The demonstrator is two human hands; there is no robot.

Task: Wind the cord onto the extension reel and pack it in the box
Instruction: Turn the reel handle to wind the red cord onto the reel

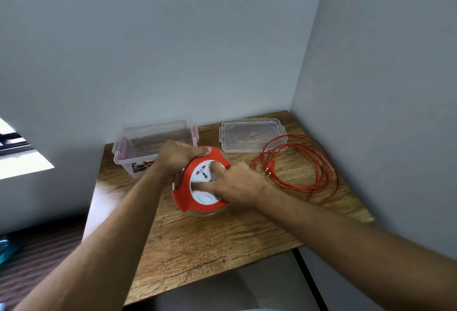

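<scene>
Head view: left hand (176, 156) grips the reel (197, 187) rim to steady it on the tabletop (222, 236); right hand (237, 184) fingers curl on its white hub, likely for winding. Cord (306, 162) lies loose beside; box (153, 145) stands open behind.

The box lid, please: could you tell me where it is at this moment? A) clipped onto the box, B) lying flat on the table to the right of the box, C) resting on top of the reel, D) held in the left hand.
B: the clear lid lies flat on the table, right of the open box, with the red cord overlapping its corner.
</scene>
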